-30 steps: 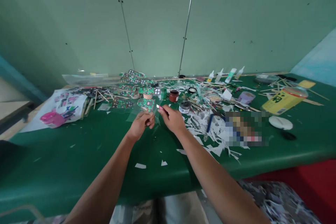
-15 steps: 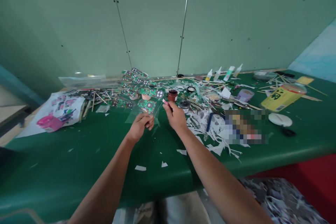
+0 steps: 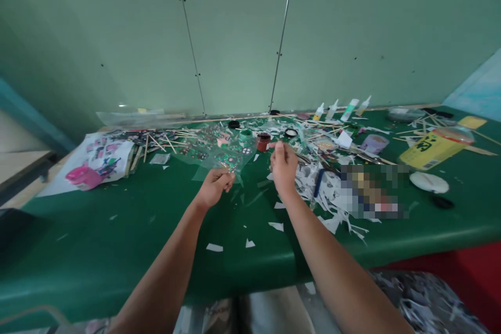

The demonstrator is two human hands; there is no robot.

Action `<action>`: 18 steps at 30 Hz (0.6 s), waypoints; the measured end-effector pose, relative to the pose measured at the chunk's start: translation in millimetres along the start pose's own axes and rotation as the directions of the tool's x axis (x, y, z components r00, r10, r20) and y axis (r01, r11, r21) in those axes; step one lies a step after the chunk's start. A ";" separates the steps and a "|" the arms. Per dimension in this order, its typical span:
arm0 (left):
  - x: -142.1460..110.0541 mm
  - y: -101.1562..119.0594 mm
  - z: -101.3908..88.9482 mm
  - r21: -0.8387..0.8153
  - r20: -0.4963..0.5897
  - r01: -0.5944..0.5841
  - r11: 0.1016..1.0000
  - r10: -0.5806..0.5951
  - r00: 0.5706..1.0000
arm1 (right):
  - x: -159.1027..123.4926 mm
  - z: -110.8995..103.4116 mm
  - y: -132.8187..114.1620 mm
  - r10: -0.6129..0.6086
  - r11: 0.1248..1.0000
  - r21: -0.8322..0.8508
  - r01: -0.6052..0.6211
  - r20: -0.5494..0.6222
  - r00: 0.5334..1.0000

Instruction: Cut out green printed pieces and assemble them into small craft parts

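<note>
Clear plastic sheet (image 3: 209,142) spread over mid-bench (image 3: 117,250), near edge pinched in the left hand (image 3: 217,186); right hand (image 3: 284,167) well apart from it, fingers curled, cannot tell whether on anything; dark red jar (image 3: 263,142) beyond, between the two; white paper scraps (image 3: 332,195) crowd the right; open green surface left of the forearms, out to the rounded front edge; wall (image 3: 235,36) bounds the back.

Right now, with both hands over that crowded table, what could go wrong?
The right hand appears close to the red jar and might knock it. The clear film at the left hand could crease if pulled. Loose paper scraps beside the right hand might cling to it.
</note>
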State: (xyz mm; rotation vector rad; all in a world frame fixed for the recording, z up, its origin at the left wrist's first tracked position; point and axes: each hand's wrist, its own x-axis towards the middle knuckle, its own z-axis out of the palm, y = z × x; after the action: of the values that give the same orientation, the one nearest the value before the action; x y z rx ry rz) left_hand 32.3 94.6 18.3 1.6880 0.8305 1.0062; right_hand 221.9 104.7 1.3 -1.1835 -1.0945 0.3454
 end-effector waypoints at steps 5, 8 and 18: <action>-2.8 -3.0 2.4 0.097 0.047 -0.039 0.995 0.035 0.998 | -5.3 8.1 0.6 0.051 0.999 -0.013 -0.049 0.232 0.971; -4.4 -2.7 2.5 0.150 0.088 -0.091 0.984 0.078 0.993 | -5.6 10.5 -0.7 0.073 0.997 0.001 -0.076 0.264 0.962; -6.5 -2.4 -2.0 0.284 0.143 -0.267 0.921 0.235 0.962 | -3.5 17.1 16.9 0.033 0.998 0.050 -0.046 0.247 0.968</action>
State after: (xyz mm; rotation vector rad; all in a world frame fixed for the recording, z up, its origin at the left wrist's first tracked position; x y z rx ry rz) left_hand 27.6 90.4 14.7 2.1345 0.7366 0.9857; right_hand 211.3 118.6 -15.6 -1.1351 -1.2688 0.5618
